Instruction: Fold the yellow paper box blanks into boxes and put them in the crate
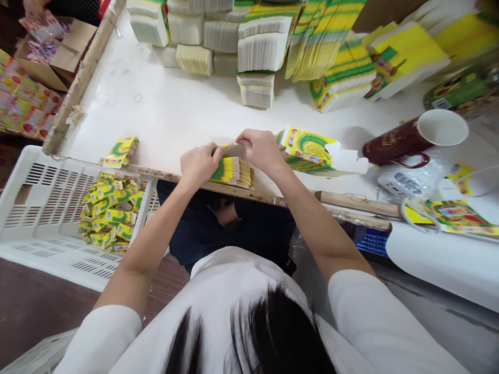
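Observation:
My left hand [200, 163] is closed in a pinch at the table's front edge, with a bit of a yellow-green carton [223, 146] showing at its fingertips. Close by on the right, my right hand [260, 150] has its fingers pressed together near the same carton; whatever it grips is too small to make out. Just below and between both hands, a row of flat folded cartons [234, 172] lies at the edge. Beside my right hand is an opened yellow-green box [310, 145] with white flaps. A closed small carton [121, 151] rests on the table further left.
Stacks of flat cartons [261, 44] line the back of the table. A white plastic crate [42, 208] at the left holds many small cartons [113, 208]. A maroon mug [390, 137] lies at the right. Another person's hand [35, 8] is at the upper left, above a cardboard box [74, 44].

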Available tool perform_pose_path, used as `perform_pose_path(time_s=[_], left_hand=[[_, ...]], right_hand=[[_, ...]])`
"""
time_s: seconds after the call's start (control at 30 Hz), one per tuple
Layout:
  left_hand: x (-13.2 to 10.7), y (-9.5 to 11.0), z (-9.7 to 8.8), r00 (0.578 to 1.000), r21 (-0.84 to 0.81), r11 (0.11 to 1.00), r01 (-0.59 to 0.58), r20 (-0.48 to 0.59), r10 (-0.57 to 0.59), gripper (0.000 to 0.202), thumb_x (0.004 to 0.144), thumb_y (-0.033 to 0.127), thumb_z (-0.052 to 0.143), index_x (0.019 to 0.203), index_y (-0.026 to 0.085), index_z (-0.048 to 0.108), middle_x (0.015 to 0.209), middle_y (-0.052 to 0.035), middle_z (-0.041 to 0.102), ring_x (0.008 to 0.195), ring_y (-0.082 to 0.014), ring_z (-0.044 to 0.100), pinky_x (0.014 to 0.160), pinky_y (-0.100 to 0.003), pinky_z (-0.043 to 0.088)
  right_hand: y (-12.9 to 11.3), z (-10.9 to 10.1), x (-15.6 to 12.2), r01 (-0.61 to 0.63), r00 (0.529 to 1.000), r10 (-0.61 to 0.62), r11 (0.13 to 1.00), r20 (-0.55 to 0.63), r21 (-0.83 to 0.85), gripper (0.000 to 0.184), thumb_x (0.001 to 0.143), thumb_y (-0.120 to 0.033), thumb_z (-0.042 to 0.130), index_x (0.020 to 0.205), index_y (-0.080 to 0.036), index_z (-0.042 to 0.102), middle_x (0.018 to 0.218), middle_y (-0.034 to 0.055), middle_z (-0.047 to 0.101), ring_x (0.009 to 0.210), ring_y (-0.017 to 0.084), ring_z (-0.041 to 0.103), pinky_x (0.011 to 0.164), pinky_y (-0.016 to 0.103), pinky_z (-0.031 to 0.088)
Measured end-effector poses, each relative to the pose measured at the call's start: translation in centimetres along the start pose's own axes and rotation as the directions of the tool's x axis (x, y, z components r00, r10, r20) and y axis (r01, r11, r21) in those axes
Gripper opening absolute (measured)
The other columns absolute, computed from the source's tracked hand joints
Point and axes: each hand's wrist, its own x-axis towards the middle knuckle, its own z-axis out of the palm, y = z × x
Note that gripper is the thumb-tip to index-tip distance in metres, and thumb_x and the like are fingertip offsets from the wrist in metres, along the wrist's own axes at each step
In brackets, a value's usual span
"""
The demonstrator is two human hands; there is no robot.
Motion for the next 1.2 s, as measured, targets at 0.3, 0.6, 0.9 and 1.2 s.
perform_pose_path(time_s=[0.3, 0.6, 0.9, 1.2], left_hand=[[-0.1, 0.1, -0.2, 1.000, 0.002, 1.000, 0.002, 0.009, -0.002, 0.052, 0.100, 0.056, 0.028, 0.110, 0.028, 0.071, 0.105, -0.0089, 0.077, 0.097, -0.0294, 0.069, 0.075, -0.035, 0.043], [-0.2, 0.2, -0.4, 1.000, -0.003, 1.000, 0.001, 0.011, -0.001, 0.051, 0.100, 0.055, 0.030, 0.111, 0.027, 0.071, 0.105, -0.0097, 0.077, 0.096, -0.0296, 0.069, 0.074, -0.035, 0.042], [-0.2, 0.2, -0.3, 1.000, 0.004, 1.000, 0.005, 0.008, -0.005, 0.052, 0.100, 0.055, 0.028, 0.110, 0.027, 0.071, 0.105, -0.0096, 0.077, 0.097, -0.0299, 0.069, 0.074, -0.036, 0.042], [-0.1, 0.1, -0.1, 1.000, 0.004, 1.000, -0.001, 0.003, 0.001, 0.052, 0.100, 0.055, 0.028, 0.109, 0.028, 0.071, 0.104, -0.0097, 0.077, 0.096, -0.0301, 0.070, 0.075, -0.035, 0.042]], right_hand=[[0.2, -0.2, 0.3, -0.006, 1.000, 0.007, 0.999, -0.018, 0.046, 0.025, 0.088, -0.015, 0.052, 0.093, -0.019, 0.076, 0.094, 0.0070, 0.079, 0.088, 0.025, 0.070, 0.082, 0.036, 0.049], [0.4, -0.1, 0.6, 0.098, 0.990, -0.093, 0.994, 0.107, -0.040, 0.023, 0.087, -0.017, 0.055, 0.098, -0.015, 0.076, 0.101, 0.0123, 0.076, 0.092, 0.026, 0.066, 0.084, 0.037, 0.047], [0.4, 0.0, 1.1, 0.149, 0.982, -0.132, 0.981, 0.133, -0.122, 0.026, 0.087, -0.017, 0.052, 0.095, -0.015, 0.076, 0.098, 0.0139, 0.076, 0.091, 0.029, 0.065, 0.084, 0.040, 0.045], [0.3, 0.0, 1.1, 0.108, 0.987, -0.082, 0.977, 0.141, -0.186, 0.027, 0.086, -0.019, 0.054, 0.098, -0.016, 0.078, 0.098, 0.0138, 0.078, 0.088, 0.031, 0.068, 0.079, 0.041, 0.045]])
